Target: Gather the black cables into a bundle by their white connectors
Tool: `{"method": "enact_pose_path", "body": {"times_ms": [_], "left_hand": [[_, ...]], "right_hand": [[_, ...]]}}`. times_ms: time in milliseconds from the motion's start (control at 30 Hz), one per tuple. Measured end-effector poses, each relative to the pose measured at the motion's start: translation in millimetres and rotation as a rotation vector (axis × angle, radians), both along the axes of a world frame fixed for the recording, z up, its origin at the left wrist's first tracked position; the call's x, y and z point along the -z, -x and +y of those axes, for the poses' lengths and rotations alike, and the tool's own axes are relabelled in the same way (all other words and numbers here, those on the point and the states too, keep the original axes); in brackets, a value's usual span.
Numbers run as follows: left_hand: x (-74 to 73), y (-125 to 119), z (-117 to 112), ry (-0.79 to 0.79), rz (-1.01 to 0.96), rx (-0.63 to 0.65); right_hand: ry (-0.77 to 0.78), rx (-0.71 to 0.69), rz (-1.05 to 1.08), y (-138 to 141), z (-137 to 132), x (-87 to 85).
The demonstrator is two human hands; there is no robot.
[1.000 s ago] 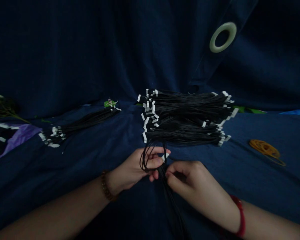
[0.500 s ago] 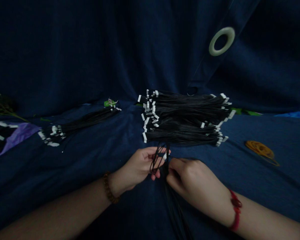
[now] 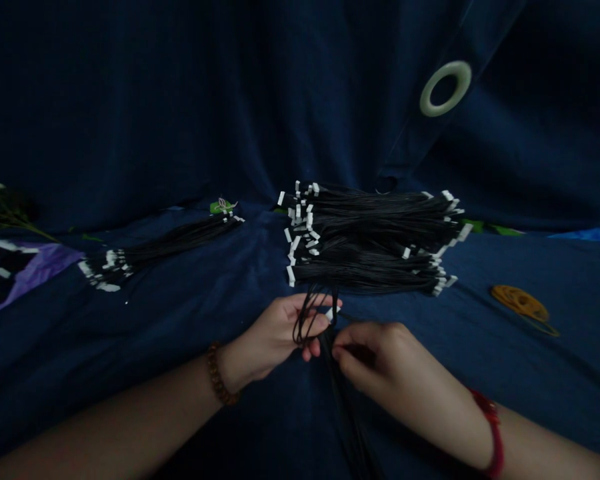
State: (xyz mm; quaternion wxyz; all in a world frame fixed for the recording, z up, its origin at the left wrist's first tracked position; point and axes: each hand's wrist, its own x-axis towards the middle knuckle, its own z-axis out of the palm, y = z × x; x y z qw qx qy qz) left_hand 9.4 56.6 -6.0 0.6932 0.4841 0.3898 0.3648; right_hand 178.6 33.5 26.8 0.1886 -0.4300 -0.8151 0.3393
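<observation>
Between the thumb and fingers of my left hand (image 3: 300,325) is a bundle of thin black cables (image 3: 347,410). A white connector (image 3: 333,312) shows at my left fingertips, and loose cable loops curve over those fingers. The bundle hangs down toward the bottom edge of the view. My right hand (image 3: 380,357) is closed in a pinch, its fingertips against the right side of the bundle. What lies between them is too dark to make out. Just beyond both hands lies a stack of black cable bundles (image 3: 370,273) with white connectors at each end.
Another cable bundle (image 3: 175,240) lies to the left. Purple material (image 3: 45,267) with more connectors sits at the far left, near a plant stem (image 3: 30,223). Brown rubber bands (image 3: 520,303) rest on the blue cloth (image 3: 575,287) at right. A pale ring (image 3: 446,89) is set in the hanging cloth.
My right hand has shifted slightly down, its wrist moving right and lower. The cable loops at my left fingers have swung a little left. My left hand has stayed nearly in place.
</observation>
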Motion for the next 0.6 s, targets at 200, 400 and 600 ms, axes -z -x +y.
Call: {"method": "enact_pose_path", "body": {"times_ms": [200,400,600], "left_hand": [[1.0,1,1,0.009,-0.026,0.005],[-0.8,0,0,-0.008,-0.006,-0.002],[-1.9,0,-1,-0.007,-0.018,-0.018]], "right_hand": [[0.023,0.083,0.0,0,0,6.1],[0.048,0.06,0.032,0,2,7.0],[0.129,0.081,0.093,-1,2,15.6]]}}
